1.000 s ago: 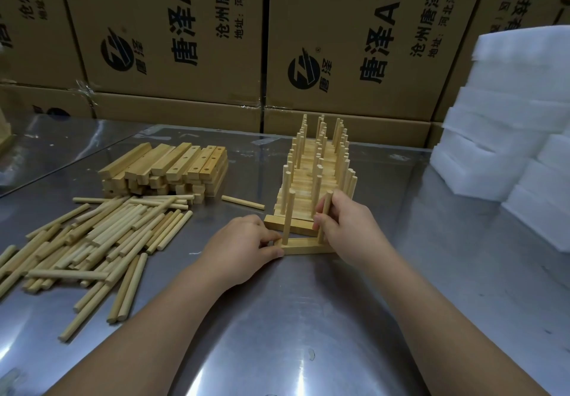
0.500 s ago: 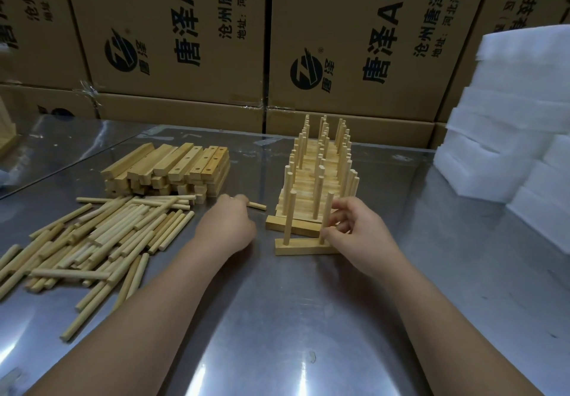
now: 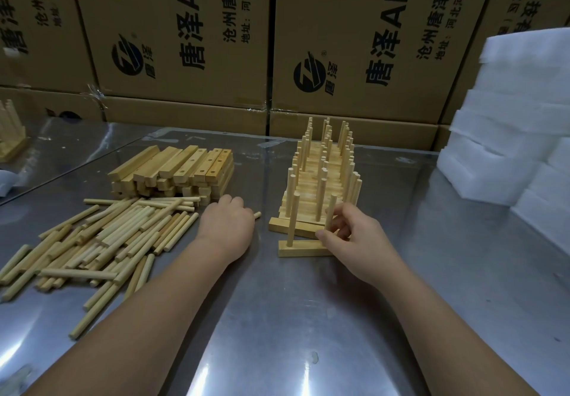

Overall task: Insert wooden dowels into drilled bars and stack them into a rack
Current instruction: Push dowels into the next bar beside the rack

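We are working at a steel tabletop (image 3: 308, 318). Our right hand (image 3: 357, 241) is reaching to a single bar (image 3: 300, 249) lying flat just on the near side of the rack (image 3: 320, 176). Two dowels are standing upright in this bar. The left dowel (image 3: 292, 219) is standing free, and we are pinching the right dowel (image 3: 332, 207) low down, with our thumb on its left and our curled fingers on its right. The hand is hiding the bar's right end.

Our left hand (image 3: 228, 229) is lying palm down to the left of the rack, with its fingers bending over a lone dowel (image 3: 257, 215). Only the tip of this dowel is poking out on the right, and we cannot tell whether the hand is gripping it.

The rack is running away from us as rows of bars with upright dowels. Left of it, loose dowels (image 3: 108, 241) are lying in a spread heap along the near left of the tabletop, and drilled bars (image 3: 172, 170) are sitting in a stack just beyond the heap.

Printed boxes (image 3: 185, 40) are lining the far edge — foam blocks (image 3: 509, 124) are piling up at the right. A second rack (image 3: 10, 139) is showing partly at the far left.
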